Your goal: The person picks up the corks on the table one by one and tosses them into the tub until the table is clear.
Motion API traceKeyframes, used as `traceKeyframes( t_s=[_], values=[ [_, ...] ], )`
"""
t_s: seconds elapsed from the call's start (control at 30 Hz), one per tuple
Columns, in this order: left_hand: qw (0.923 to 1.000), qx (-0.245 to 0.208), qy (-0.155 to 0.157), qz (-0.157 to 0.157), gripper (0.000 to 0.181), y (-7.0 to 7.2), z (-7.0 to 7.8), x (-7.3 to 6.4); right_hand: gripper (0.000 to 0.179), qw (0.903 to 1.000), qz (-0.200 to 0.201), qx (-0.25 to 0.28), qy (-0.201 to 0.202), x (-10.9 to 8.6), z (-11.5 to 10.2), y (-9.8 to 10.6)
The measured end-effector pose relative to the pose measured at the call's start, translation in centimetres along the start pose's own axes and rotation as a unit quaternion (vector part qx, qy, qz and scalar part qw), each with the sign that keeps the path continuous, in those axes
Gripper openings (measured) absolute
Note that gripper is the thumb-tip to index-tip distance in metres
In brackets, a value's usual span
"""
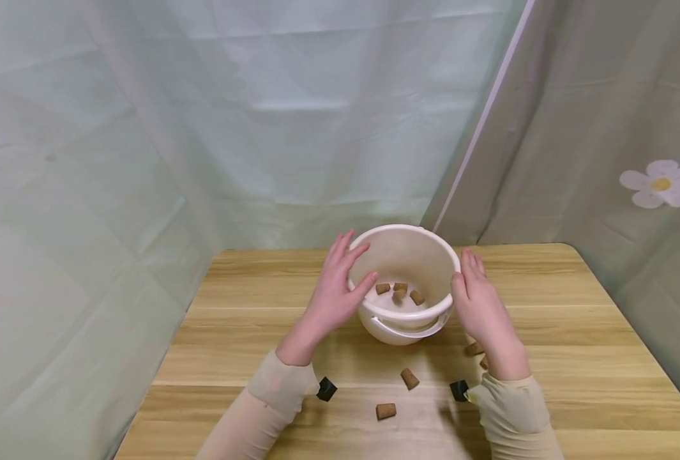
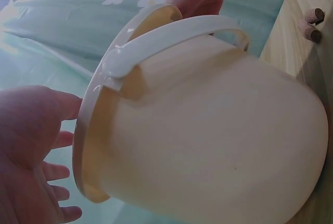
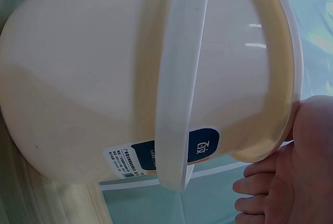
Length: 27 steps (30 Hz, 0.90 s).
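"The left hand (image 1: 338,292) looks released to me: its fingers are spread beside the bucket (image 1: 408,257), and they enclose nothing."

"And the right hand (image 1: 480,305)?"

"Also not grasping. Its fingers are straight, at the opposite side of the rim (image 1: 403,316). The bucket stands upright on the table (image 1: 248,326), between the 2 hands."

"Then what could go wrong?"

"If they lift with flat palms only, the smooth wall could slip, because no finger is hooked under the rim. If 1 palm pushes harder, the bucket could tip, and the 4 corks (image 1: 417,298) which I see inside could roll out."

"Would the handle (image 3: 179,78) help?"

"Perhaps, but it hangs at the near side. A pull there might tilt everything."

"And the loose corks (image 1: 409,379)?"

"I count 4 on the table. 2 lie close to the right wrist (image 1: 507,359), so a careless arm could knock them away."
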<state>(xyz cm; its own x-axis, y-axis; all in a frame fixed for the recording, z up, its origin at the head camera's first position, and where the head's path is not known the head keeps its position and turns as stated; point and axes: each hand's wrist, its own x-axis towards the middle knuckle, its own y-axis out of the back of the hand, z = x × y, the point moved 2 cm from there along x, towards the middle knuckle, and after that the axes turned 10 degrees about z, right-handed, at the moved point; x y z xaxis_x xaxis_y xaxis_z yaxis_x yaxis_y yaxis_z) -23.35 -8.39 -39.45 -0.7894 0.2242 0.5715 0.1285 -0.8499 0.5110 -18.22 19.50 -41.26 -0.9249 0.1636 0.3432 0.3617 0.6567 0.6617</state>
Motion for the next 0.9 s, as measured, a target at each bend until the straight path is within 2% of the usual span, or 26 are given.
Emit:
traceKeyframes(
  t_s=[0.27, 0.47, 0.67, 0.77, 0.9],
  values=[
    [0.9998, -0.012, 0.006, 0.014, 0.059, 0.2, -0.3, 0.0, 0.068, 1.0, -0.001, -0.004, 0.001, 0.0, 0.2, 0.0],
    [0.9998, -0.004, 0.015, 0.009, 0.068, 0.4, -0.4, 0.2, 0.068, 1.0, -0.003, -0.005, -0.002, -0.1, 0.2, -0.1],
    [0.9978, 0.011, 0.059, -0.029, 0.085, 0.1, -1.1, 1.5, 0.068, 1.0, -0.004, -0.004, -0.001, 0.1, 0.2, -0.1],
    [0.9955, 0.014, 0.082, -0.047, 0.083, -0.2, -1.8, 2.4, 0.068, 1.0, -0.004, -0.004, -0.002, 0.2, 0.3, -0.2],
    [0.9937, 0.017, 0.102, -0.044, 0.074, -0.5, -2.9, 3.4, 0.068, 1.0, -0.006, -0.004, -0.007, 0.1, 0.4, -0.3]
  ],
)
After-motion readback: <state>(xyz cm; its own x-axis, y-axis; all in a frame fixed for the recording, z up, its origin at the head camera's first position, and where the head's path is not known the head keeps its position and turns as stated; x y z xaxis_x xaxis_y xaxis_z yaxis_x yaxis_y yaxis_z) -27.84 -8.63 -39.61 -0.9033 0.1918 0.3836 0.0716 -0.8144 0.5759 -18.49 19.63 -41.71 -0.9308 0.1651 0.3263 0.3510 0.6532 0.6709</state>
